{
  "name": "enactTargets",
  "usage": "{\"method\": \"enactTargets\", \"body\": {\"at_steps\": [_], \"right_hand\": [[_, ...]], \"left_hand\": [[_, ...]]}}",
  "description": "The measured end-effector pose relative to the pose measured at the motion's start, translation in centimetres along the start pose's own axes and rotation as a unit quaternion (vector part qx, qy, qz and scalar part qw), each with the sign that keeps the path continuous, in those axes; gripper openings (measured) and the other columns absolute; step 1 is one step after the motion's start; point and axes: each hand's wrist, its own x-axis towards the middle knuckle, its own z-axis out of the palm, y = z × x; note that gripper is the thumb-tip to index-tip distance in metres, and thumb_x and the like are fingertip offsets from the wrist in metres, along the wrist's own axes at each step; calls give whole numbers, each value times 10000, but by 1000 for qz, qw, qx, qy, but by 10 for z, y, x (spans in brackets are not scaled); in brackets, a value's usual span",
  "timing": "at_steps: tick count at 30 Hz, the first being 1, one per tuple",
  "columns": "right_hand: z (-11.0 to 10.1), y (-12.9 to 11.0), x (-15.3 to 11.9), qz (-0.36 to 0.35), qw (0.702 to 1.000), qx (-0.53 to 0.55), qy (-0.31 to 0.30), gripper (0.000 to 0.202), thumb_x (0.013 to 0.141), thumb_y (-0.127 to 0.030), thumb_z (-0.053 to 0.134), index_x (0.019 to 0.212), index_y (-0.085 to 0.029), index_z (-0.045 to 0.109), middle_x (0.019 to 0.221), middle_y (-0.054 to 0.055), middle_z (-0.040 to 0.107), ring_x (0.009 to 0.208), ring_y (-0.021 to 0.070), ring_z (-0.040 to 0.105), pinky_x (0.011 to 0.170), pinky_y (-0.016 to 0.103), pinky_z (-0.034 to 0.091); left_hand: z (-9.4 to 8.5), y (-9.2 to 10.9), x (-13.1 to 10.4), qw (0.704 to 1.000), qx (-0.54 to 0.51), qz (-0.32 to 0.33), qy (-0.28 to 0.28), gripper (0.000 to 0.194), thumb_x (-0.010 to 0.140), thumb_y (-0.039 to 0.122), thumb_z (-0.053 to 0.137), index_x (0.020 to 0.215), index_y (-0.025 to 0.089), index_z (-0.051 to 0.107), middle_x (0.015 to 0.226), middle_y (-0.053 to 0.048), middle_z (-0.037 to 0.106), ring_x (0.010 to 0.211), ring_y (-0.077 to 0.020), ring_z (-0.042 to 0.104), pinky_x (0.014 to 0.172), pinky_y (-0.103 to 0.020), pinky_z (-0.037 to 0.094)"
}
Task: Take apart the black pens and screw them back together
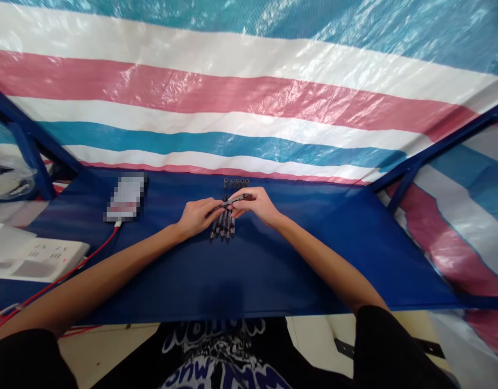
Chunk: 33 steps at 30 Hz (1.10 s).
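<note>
Over the middle of the blue table (265,275), a dark pen (228,203) is held between my two hands, tilted up toward the right. My left hand (197,217) is closed on its left end with thumb and fingers. The thumb and fingers of my right hand (257,204) pinch its right part. Several dark pens (222,229) lie side by side on the table just below, partly hidden by my hands. Behind my hands is a row of small dark cylinders (237,183) that look like pen caps.
A phone (125,197), blurred out, lies at the left with a red cable (99,248) plugged in. A white power strip (58,259) is at the far left. Striped plastic sheeting (241,97) rises behind the table, with blue frame bars (411,148) at both sides.
</note>
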Motion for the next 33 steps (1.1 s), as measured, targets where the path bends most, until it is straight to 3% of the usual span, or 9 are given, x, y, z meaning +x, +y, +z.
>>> {"method": "enactTargets", "body": {"at_steps": [2,4,8,11,19,23,29,33], "right_hand": [[-3,0,0,-14,996,-88,-7,212,745,-311,669,873,-142,679,726,38,690,618,169,671,619,303,551],[-5,2,0,-42,972,-232,0,151,779,-265,626,854,-152,692,718,27,684,635,156,648,647,282,512],[-3,8,0,-115,859,-500,3,158,823,-177,561,891,-161,703,862,58,707,794,179,633,757,283,445],[2,13,-1,-150,809,-569,-11,205,905,-240,511,983,-148,676,933,91,696,845,193,627,752,279,425],[12,15,-4,-121,763,-633,-51,281,1003,-321,361,1018,-157,589,917,86,679,743,160,588,622,249,323],[15,11,-6,-81,777,-619,-79,276,1004,-341,351,949,-165,556,707,38,610,602,145,509,563,262,243],[15,-6,-6,-44,884,-448,-123,355,984,-347,372,677,-178,428,629,-25,470,575,95,404,568,240,264],[15,-8,-6,40,943,-290,-158,379,966,-395,381,647,-191,367,576,-52,378,523,81,364,521,218,301]], "left_hand": [[3,-1,-1,999,34,-13,4,362,967,425,416,969,175,678,721,-34,650,659,-119,595,610,-212,408],[6,-1,-1,997,69,-19,-3,366,966,427,417,955,178,686,710,-36,644,661,-126,595,594,-216,398],[9,0,0,992,123,-8,-22,360,972,403,402,983,176,681,762,-52,653,682,-132,595,602,-216,410],[11,0,-1,991,130,18,-19,354,976,392,388,1026,179,667,791,-51,664,684,-125,600,607,-209,418],[11,-4,-5,991,129,31,-4,325,950,326,386,904,189,676,692,-32,640,599,-108,560,544,-200,385],[8,-3,-6,992,119,41,1,295,907,306,415,789,198,662,612,-15,582,549,-101,508,533,-210,380],[1,-6,-4,986,128,110,20,215,866,244,434,849,221,647,602,9,567,528,-93,485,514,-237,347],[-2,-9,-4,976,132,164,53,180,842,188,454,861,224,629,610,16,584,526,-93,488,501,-252,321]]}}
